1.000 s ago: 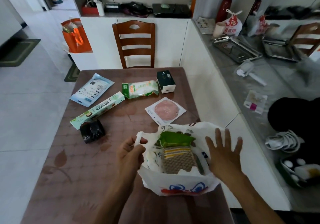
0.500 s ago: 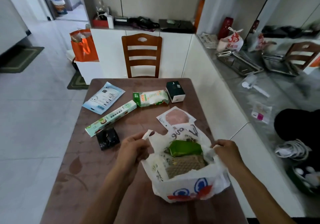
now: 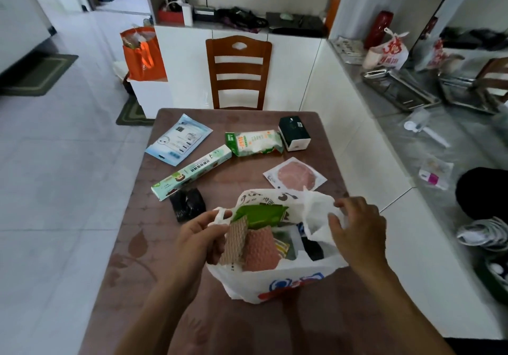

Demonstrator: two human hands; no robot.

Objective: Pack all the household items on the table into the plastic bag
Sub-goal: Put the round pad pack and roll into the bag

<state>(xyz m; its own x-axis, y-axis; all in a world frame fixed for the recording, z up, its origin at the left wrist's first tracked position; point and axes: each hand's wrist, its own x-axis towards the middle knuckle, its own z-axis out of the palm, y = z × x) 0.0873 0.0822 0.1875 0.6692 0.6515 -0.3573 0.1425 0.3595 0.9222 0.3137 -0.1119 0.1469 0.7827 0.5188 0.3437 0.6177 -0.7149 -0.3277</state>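
A white plastic bag (image 3: 277, 283) stands open on the brown table (image 3: 132, 244), with a green packet (image 3: 258, 213), scouring pads (image 3: 258, 247) and a dark item inside. My left hand (image 3: 198, 242) grips the bag's left handle. My right hand (image 3: 357, 231) grips its right handle and rim. On the table beyond lie a black roll (image 3: 188, 203), a long green box (image 3: 192, 171), a blue flat packet (image 3: 178, 140), a green-white pouch (image 3: 254, 143), a dark green box (image 3: 294, 133) and a pink round pad in a clear packet (image 3: 295, 176).
A wooden chair (image 3: 239, 71) stands at the table's far end. A white counter runs along the right with metal trays (image 3: 401, 89) and a red-printed bag (image 3: 390, 52). An orange bag (image 3: 143, 54) sits on a low cabinet at the back left. Tiled floor lies left.
My right hand went from flat on the bag's side to gripping its right handle. Both hands have pulled the bag's mouth wider, and the pads inside now stand up.
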